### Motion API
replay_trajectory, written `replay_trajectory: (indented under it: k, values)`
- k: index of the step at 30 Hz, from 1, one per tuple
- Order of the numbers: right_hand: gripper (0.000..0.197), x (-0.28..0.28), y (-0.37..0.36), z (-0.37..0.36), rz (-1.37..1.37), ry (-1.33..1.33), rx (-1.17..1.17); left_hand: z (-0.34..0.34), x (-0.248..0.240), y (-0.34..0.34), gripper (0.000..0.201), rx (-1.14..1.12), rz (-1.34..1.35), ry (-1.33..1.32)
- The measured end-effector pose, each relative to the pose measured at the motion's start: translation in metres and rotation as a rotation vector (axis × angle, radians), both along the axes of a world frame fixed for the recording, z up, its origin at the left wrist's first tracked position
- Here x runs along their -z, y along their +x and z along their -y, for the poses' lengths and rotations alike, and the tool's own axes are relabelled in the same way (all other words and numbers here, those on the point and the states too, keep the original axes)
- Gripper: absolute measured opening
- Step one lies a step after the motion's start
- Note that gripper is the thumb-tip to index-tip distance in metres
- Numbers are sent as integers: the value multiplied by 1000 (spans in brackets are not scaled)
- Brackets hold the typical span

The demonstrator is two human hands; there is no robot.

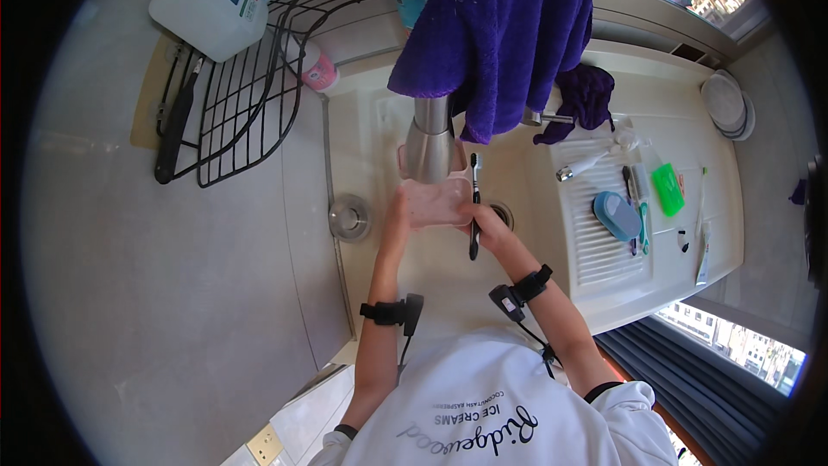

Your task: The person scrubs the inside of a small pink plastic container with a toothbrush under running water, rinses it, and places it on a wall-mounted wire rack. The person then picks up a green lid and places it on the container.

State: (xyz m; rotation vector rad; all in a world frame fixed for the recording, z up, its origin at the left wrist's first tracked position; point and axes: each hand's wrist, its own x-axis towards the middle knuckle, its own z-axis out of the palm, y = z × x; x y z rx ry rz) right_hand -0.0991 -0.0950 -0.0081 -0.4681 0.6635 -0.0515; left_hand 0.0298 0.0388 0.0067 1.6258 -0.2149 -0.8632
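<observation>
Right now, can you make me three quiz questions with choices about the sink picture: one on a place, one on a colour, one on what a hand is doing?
1. Where is the cup? A under the tap B in the rack C on the floor
2. What colour is the towel? A green B purple C white
3. What is the right hand doing? A hanging empty B holding a toothbrush C wiping

A: it sits just below the spout. B: the cloth is deep purple. B: fingers wrap the dark handle.

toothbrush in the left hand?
No: the black toothbrush is in the right hand, while the left hand holds the pink cup under the faucet.
</observation>
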Motion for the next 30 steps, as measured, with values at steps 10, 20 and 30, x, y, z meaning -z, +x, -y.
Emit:
replay_trajectory:
  k: [10,20,30]
  values:
    - [26,-7,4,3,49,-380,-47,-2,-2,-5,42,101,200,-36]
    - [25,-8,-1,8,-14,-630,-143,0,-18,3,45,86,163,45]
    - [12,-3,-36,14,-88,-540,-213,25,-34,-12,39,326,558,338]
